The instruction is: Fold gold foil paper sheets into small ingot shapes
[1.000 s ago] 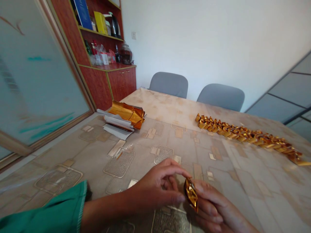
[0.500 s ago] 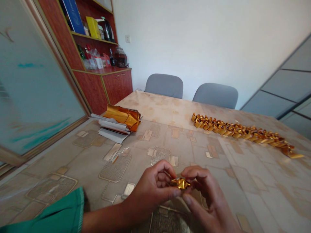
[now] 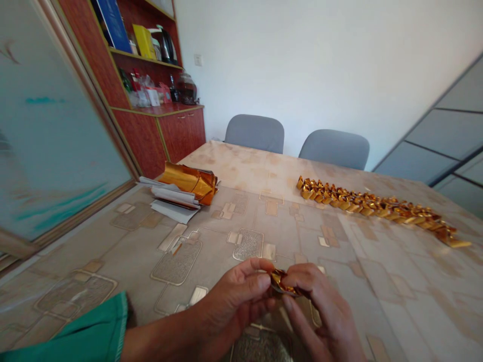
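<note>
A small folded piece of gold foil paper is held between my two hands above the table's near side. My left hand pinches its left end between thumb and forefinger. On the other end, the fingers and thumb of my right hand are closed, covering part of the foil. Farther off on the right lies a long row of folded gold foil pieces, packed tightly together. At the left rests a stack of gold foil sheets, with grey-white paper backs showing below.
A patterned cloth covers the table. Two grey chairs, one left and one right, stand at its far edge. Behind on the left is a red-brown cabinet with jars and bottles. A sliding glass door borders the left side.
My left thumb has moved up onto the foil piece, which now tilts down to the right. The fingers of my right hand have closed further over it. The row and stack are unchanged.
</note>
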Demonstrator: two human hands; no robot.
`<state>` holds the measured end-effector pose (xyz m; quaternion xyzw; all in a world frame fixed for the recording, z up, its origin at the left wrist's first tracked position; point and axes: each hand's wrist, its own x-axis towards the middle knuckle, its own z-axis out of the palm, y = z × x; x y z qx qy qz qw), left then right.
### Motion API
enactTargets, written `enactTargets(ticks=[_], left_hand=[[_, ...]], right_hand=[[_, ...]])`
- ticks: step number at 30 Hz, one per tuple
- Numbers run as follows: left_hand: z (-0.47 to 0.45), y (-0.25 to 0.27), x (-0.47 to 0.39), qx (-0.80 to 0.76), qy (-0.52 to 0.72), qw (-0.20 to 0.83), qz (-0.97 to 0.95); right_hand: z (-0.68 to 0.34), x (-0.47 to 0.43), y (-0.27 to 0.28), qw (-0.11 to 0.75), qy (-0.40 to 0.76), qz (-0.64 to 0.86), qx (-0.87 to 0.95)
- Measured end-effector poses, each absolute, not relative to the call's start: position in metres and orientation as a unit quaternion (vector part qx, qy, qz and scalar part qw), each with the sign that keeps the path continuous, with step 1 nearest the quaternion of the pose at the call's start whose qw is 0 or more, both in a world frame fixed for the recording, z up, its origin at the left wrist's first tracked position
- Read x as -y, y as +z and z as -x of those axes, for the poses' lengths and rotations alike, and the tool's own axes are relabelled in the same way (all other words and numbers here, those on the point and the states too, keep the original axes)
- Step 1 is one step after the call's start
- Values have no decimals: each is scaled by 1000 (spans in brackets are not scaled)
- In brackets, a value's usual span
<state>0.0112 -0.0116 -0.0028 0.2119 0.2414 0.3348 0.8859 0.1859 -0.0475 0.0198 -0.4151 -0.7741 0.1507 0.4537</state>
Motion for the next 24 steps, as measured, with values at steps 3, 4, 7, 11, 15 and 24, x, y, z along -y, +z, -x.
enactTargets(ticks=[3, 4, 7, 11, 15, 24], left_hand=[[-11, -4, 13, -221, 321, 908, -154], [-11, -4, 13, -216, 317, 912, -144], [-11, -2, 13, -207, 312, 918, -133], [-12, -3, 15, -211, 317, 916, -127], [-14, -8, 15, -189, 324, 918, -130], [-16, -13, 15, -138, 339, 923, -116]], right_hand=[[-186, 48, 21, 441, 152, 405, 787], [-186, 49, 20, 437, 154, 403, 789], [-186, 50, 19, 433, 157, 399, 793], [-187, 51, 17, 436, 149, 387, 799], [-186, 51, 19, 433, 130, 380, 807], [-180, 49, 22, 442, 88, 381, 808]])
